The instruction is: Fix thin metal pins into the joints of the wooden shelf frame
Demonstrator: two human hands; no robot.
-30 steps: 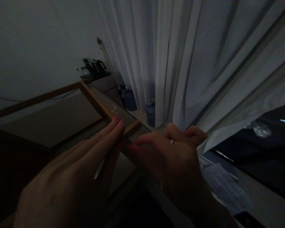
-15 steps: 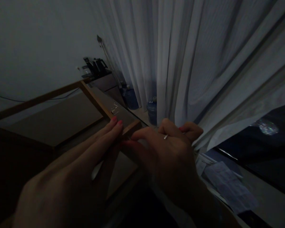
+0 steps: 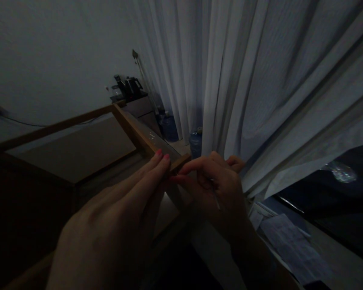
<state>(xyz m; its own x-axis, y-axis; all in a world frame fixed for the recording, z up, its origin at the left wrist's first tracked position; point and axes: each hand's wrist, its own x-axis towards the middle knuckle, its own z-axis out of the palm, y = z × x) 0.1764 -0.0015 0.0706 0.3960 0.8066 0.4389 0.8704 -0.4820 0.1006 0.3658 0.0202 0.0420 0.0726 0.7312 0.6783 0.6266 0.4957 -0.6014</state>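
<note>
My left hand (image 3: 121, 213) is closed round a bar of the wooden frame (image 3: 133, 129), fingers lying along its top near a short wooden end piece (image 3: 180, 162). At that piece's underside, the thumb and index finger of my right hand (image 3: 218, 189) pinch something tiny, too dark to name. A thin metal rod (image 3: 217, 199), possibly a hex key, is tucked in the curled fingers of the same hand and points down. Several small light-coloured pieces (image 3: 151, 137) lie on the surface beyond the frame.
White curtains (image 3: 230, 80) hang on the right, over a dark window and a sill with a folded cloth or paper (image 3: 293, 245). Blue water bottles (image 3: 196, 143) stand on the floor ahead. A black kettle (image 3: 133, 86) sits on a cabinet (image 3: 140, 106) by the wall.
The view has shifted slightly, so frame and hands appear further right. My right fingers have curled more, and the metal rod has swung downward. Both hands stay at the same wooden corner.
</note>
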